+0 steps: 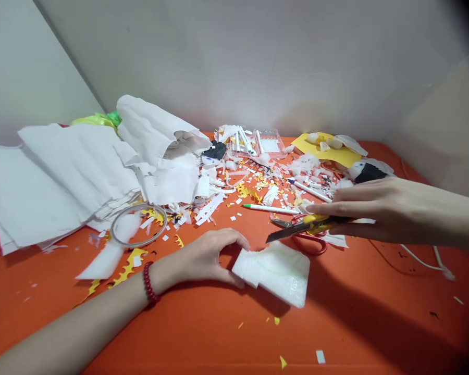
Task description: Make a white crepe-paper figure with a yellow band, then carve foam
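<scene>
My left hand (214, 258), with a red bead bracelet (150, 283) at its wrist, grips the left end of a white foam piece (279, 273) between thumb and fingers. Faint green curved lines run over the foam, and its edge has a notch. In my right hand (363, 205) is a yellow utility knife (316, 224), its dark blade out and pointing left, just above the foam's far edge. Red-handled scissors (315, 245) lie on the table behind the foam, partly covered by the knife. A green-tipped white marker (271, 209) rests beyond them.
White paper sheets (62, 182) pile up at the left, beside a clear tape roll (138, 243). Paper and foam scraps (254, 182) litter the orange table (203, 333). A marker box (271, 145) and yellow paper (336, 151) lie at the back; a white cable (420, 259) is at right.
</scene>
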Demonstrator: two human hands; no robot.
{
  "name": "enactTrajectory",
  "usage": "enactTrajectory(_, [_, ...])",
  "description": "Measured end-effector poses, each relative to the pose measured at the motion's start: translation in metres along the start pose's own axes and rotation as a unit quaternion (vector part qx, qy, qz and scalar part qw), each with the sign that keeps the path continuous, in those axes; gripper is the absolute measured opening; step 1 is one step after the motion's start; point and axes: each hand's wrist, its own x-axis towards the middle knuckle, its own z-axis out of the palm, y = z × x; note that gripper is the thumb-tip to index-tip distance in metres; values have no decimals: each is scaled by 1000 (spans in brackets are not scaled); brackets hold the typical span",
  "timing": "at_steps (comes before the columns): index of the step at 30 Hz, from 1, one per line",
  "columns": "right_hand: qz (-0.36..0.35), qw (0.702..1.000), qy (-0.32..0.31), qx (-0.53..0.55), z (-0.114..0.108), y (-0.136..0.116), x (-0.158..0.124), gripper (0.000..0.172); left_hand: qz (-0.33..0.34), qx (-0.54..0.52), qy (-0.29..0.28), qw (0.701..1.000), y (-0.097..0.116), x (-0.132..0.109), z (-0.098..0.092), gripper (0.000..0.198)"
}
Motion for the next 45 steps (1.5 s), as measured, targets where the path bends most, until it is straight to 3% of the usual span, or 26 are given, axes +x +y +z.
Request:
enactTrajectory(3, [-94, 994, -38, -33, 2, 0, 15, 39, 5, 3, 1, 1000, -1, 0, 0, 49])
enactTrajectory(9, [-98, 990, -102, 17, 1, -5, 36, 39, 8, 3, -6, 1000, -3, 0, 1, 45])
enactTrajectory(20, [-126, 985, -121, 2, 1, -6, 42, 41, 0, 11, -12, 1000, -3, 1, 1, 46])
enactTrajectory(27, [-147, 987, -67, -28, 2, -14, 46, 40, 3, 14, -14, 1000, -5, 1, 1, 45])
enactTrajectory(39, [-171, 982, -74, -14, -20, -25, 73, 41, -3, 18, -13, 1000, 2, 2, -1, 40])
enactTrajectory(45, [-147, 973, -179, -3, -24, -27, 80, 36, -11, 27, -16, 999, 1, 2, 0, 40])
